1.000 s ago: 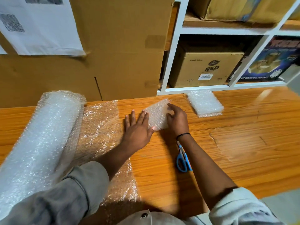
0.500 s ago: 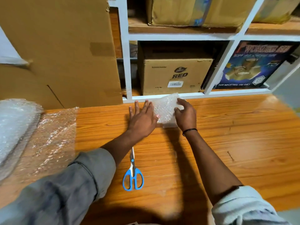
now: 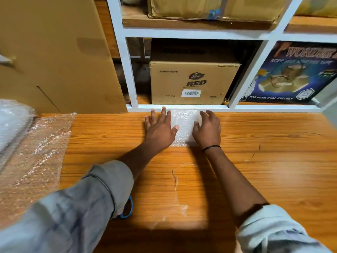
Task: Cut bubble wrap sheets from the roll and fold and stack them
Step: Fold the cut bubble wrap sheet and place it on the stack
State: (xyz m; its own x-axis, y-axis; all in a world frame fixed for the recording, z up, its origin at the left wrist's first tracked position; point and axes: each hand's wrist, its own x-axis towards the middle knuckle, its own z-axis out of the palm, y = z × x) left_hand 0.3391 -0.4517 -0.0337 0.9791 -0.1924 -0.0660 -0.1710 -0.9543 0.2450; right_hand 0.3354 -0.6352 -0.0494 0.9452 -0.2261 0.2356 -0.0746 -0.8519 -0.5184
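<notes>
Folded bubble wrap sheet lies flat at far edge of counter, up against white shelf frame, in front of box marked RED. L hand flat, fingers spread, on sheet's left edge. R hand on right edge, fingers loosely bent, tips pressing, no pinch. Roll far left w/ loose wrap beside it. Blue scissors mostly under left sleeve.
</notes>
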